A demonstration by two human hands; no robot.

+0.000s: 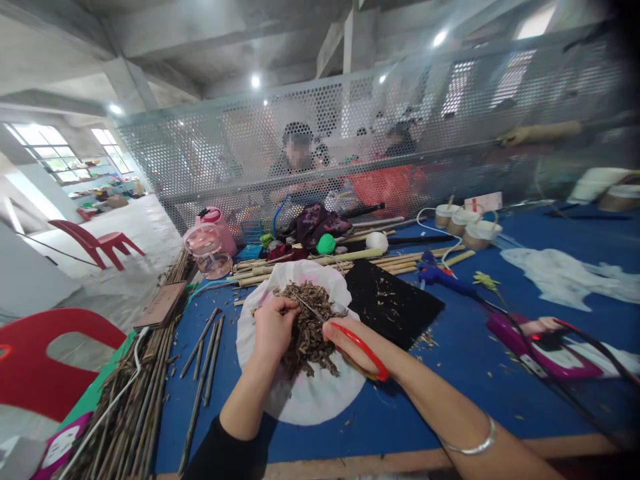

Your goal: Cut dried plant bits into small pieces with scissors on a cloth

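My right hand (353,343) is closed around a pair of scissors with red handles (367,350). The thin metal blades point forward and left, over a heap of brown, dry bark-like scraps (313,337). At the left edge of that heap, my left hand (273,327) is closed in a pinch near the blade tips. Whatever is between its fingers is too small to make out. Under the scraps lies a round white cloth (305,403), and a black sheet (395,303) with loose bits on it lies to its right.
Cut brown sticks (203,370) lie left of the cloth, beside a long stick bundle (145,393). A blue glue gun (440,273), a pink jug (217,233), a green ball (326,244) and a purple device (545,347) are on the blue table. A perforated screen (225,153) stands behind, people beyond it.
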